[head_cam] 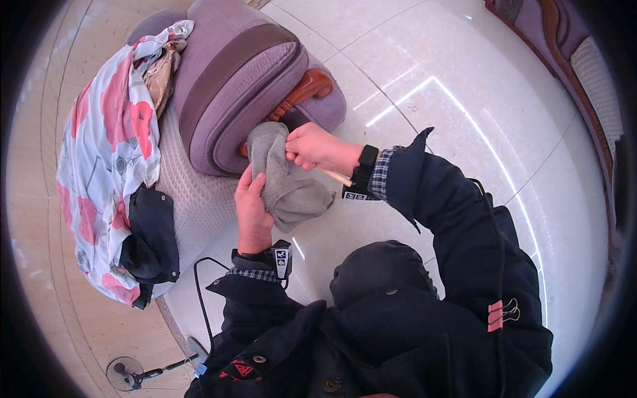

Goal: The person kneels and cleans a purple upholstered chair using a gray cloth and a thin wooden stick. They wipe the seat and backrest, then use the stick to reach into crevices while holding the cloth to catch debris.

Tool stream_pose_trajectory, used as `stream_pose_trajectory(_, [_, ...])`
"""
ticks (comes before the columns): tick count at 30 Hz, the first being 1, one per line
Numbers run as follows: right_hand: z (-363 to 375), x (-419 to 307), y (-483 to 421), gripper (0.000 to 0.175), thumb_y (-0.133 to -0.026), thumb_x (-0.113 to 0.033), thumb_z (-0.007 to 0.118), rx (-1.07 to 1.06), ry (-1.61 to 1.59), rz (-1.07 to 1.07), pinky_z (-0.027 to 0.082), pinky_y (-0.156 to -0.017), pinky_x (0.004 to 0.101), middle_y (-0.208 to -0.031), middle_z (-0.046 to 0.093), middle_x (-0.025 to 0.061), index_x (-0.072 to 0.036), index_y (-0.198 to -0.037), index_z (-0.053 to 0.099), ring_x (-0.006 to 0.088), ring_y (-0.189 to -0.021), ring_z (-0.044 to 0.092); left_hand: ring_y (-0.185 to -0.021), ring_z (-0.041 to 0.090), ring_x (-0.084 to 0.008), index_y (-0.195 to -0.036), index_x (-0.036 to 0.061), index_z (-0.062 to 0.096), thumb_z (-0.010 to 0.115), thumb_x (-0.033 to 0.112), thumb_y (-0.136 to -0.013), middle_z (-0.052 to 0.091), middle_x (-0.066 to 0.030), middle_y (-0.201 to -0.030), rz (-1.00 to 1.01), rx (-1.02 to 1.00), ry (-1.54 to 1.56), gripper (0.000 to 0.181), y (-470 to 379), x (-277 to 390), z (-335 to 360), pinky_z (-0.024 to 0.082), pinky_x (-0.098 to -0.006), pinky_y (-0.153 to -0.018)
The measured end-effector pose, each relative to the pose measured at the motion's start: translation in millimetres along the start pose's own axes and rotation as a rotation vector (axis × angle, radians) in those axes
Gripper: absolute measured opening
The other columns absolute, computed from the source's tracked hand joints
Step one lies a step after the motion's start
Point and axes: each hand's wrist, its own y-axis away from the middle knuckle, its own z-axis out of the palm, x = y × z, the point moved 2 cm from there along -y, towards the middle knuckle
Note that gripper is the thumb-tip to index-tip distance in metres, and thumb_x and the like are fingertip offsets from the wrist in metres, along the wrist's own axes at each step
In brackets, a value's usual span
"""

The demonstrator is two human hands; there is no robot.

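Observation:
A grey fleecy cloth (pixel 293 199) hangs before me, beside the purple sofa arm. My left hand (pixel 255 214) grips its left edge, thumb on top and fingers behind. My right hand (pixel 318 147) is closed around a thin pale wooden stick (pixel 338 176), whose end sticks out below the palm toward the wrist. The fingertips of that hand touch the right edge of the cloth. Whatever the stick's other end reaches is hidden by the hand and the cloth.
The purple sofa arm (pixel 239 94) with a carved wooden scroll (pixel 303 92) stands just beyond the cloth. Floral fabric (pixel 109 119) and a dark garment (pixel 152 239) drape over the seat. A fan (pixel 124 373) stands lower left. Another sofa (pixel 587 74) is at upper right, across pale floor tiles (pixel 477 164).

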Motion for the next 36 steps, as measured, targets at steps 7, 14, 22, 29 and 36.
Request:
stream_pose_trajectory(7, [-48.1,-7.8,13.2,0.019,-0.089,-0.014,0.052,0.039,0.002,-0.060,0.035,-0.045,0.0212,-0.067,0.055,-0.0023,-0.006,-0.072,0.058,0.0048,-0.052,0.045,-0.102,0.062,-0.0213,-0.129,-0.0051,0.048,0.047,0.002,-0.092,0.061,-0.0144,-0.117,-0.030,-0.061,-0.017,0.038,-16.0,-5.6,48.5,0.050,-0.0336,-0.088])
stream_pose_trajectory(14, [-74.1,-16.2,25.8,0.014,-0.090,-0.010,0.050,0.072,-0.098,-0.075,0.033,-0.043,0.0199,-0.071,0.056,-0.0009,-0.004,-0.082,0.059,0.0055,-0.051,0.045,-0.101,0.062,-0.0209,-0.130,-0.0047,0.048,0.047,0.001,-0.092,0.061,-0.0142,-0.117,-0.042,-0.106,-0.018,0.038,-31.8,-11.5,82.0,0.051,-0.0334,-0.087])
stream_pose_trajectory(22, [-122.7,3.2,34.1,0.013,-0.087,-0.004,0.050,0.182,-0.345,-0.194,0.030,-0.040,0.0204,-0.067,0.050,0.0017,-0.003,-0.075,0.054,0.0073,-0.048,0.040,-0.100,0.060,-0.0175,-0.130,-0.0040,0.048,0.049,0.004,-0.093,0.061,-0.0112,-0.116,-0.073,-0.209,0.010,0.037,-48.8,-36.1,102.0,0.050,-0.0312,-0.087])
stream_pose_trajectory(29, [-110.9,69.6,42.3,0.014,-0.093,-0.009,0.045,0.543,-0.489,-0.210,0.034,-0.040,0.0219,-0.067,0.051,0.0020,-0.003,-0.084,0.054,0.0090,-0.049,0.046,-0.101,0.060,-0.0177,-0.127,-0.0034,0.052,0.049,0.004,-0.094,0.061,-0.0102,-0.117,-0.165,-0.239,-0.115,0.034,-46.1,-73.7,117.6,0.048,-0.0309,-0.088])
stream_pose_trajectory(36, [-58.2,76.9,-8.6,0.014,-0.090,-0.005,0.042,0.799,-0.070,-0.608,0.047,-0.061,0.0344,-0.075,0.061,0.0147,0.003,-0.092,0.054,0.0207,-0.067,0.059,-0.100,0.060,-0.0155,-0.127,-0.0040,0.052,0.048,0.003,-0.094,0.061,-0.0109,-0.116,-0.121,-0.087,0.038,0.034,-40.5,-61.5,72.6,0.048,-0.0282,-0.088])
